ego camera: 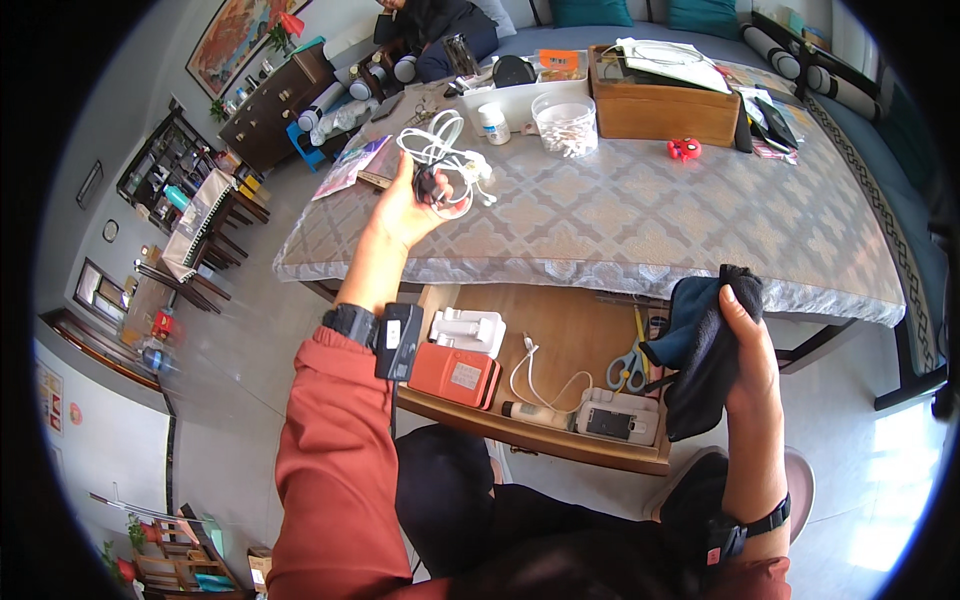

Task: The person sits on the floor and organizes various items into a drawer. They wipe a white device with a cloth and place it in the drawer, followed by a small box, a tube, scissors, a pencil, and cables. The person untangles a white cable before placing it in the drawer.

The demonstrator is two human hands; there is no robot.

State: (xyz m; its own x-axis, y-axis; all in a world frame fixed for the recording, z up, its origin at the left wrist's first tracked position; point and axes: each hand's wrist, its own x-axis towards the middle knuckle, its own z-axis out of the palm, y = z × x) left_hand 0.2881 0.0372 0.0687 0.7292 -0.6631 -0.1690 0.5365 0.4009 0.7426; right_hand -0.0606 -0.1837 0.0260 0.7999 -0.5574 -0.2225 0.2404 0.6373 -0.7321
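Above the left part of the table, my left hand (409,202) holds a bundle of white cables (442,150) with a small black piece among them. My right hand (750,360) grips a black and dark blue cloth item (701,352) at the drawer's right end. Between my arms the wooden drawer (555,315) stands pulled out. Inside it lie a red box (454,375), a white plastic tray (469,330), a white cable (531,367), blue-handled scissors (628,369), a tube (536,414) and a white case with a dark insert (616,416).
On the patterned tablecloth (555,225) stand a wooden box (664,109), a white bin (525,95), a tub of cotton swabs (564,127), a white bottle (493,124) and a red figurine (684,149). A person (435,34) sits beyond the table.
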